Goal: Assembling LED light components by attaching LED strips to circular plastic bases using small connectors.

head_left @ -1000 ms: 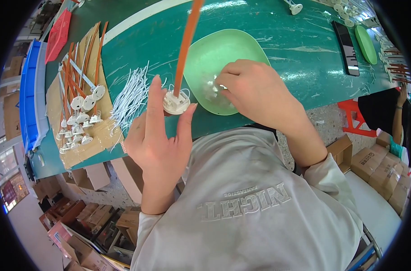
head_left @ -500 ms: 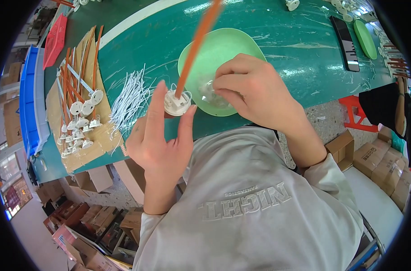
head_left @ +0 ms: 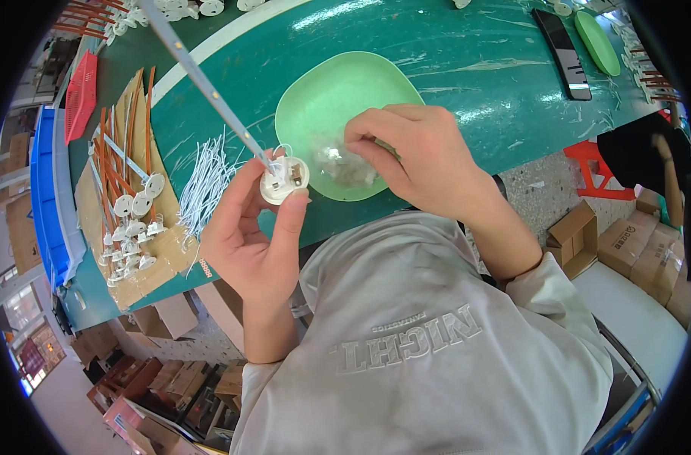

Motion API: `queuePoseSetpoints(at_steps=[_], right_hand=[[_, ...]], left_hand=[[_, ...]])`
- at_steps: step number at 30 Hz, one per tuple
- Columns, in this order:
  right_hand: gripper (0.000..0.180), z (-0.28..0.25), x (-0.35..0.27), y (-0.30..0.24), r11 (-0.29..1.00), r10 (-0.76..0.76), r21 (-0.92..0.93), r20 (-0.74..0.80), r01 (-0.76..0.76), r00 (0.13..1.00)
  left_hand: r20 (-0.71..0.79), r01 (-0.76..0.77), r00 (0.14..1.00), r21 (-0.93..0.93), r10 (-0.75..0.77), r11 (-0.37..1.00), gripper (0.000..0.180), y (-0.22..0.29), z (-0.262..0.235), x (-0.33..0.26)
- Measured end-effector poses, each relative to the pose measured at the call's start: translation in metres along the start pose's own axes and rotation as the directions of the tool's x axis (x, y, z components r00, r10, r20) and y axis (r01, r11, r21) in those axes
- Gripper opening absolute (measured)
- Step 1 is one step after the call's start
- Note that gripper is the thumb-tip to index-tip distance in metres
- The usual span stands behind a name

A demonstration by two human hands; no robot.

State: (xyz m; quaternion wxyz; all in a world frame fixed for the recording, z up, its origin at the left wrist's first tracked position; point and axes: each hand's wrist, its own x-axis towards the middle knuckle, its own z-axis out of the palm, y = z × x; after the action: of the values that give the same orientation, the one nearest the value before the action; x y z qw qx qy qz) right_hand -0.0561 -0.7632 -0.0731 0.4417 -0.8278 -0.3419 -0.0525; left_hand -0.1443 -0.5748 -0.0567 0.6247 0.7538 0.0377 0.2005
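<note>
Fingers of left hand [head_left: 251, 239] pinched around white round cap [head_left: 284, 180], its stick [head_left: 201, 80] now pale blue, not orange; right hand [head_left: 410, 155] closed on small parts in green plate [head_left: 315, 98], right of cap.

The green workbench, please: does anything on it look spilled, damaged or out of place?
Nothing stands out. The left hand holds a white round base on a long strip, the right hand reaches into the green plate, and the white wires lie loosely bundled.
</note>
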Motion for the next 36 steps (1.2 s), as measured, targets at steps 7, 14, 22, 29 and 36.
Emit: queuePoseSetpoints(at_steps=[7, 14, 22, 29, 36], right_hand=[[0.013, 0.001, 0.007, -0.004, 0.987, -0.117, 0.083, -0.231, 0.14, 0.966], [0.028, 0.012, -0.006, -0.022, 0.912, -0.411, -0.19, -0.401, 0.365, 0.819], [0.031, 0.031, -0.008, -0.026, 0.899, -0.397, 0.031, -0.358, 0.436, 0.845], [0.023, 0.025, -0.008, -0.033, 0.943, -0.193, 0.198, -0.324, 0.266, 0.926], [0.02, 0.016, -0.014, -0.032, 0.927, -0.176, 0.275, -0.283, 0.255, 0.943]], left_hand=[[0.069, 0.057, 0.997, -0.479, -0.027, 0.876, 0.039, -0.002, 0.0, 0.013], [0.213, 0.216, 0.975, -0.849, -0.06, 0.482, 0.045, -0.002, 0.026, 0.02], [0.302, 0.282, 0.953, -0.897, 0.005, 0.339, 0.051, 0.002, 0.028, 0.014], [0.305, 0.269, 0.952, -0.881, 0.033, 0.389, 0.053, 0.002, 0.031, 0.014], [0.33, 0.28, 0.942, -0.866, 0.053, 0.414, 0.056, 0.0, 0.031, 0.014]])
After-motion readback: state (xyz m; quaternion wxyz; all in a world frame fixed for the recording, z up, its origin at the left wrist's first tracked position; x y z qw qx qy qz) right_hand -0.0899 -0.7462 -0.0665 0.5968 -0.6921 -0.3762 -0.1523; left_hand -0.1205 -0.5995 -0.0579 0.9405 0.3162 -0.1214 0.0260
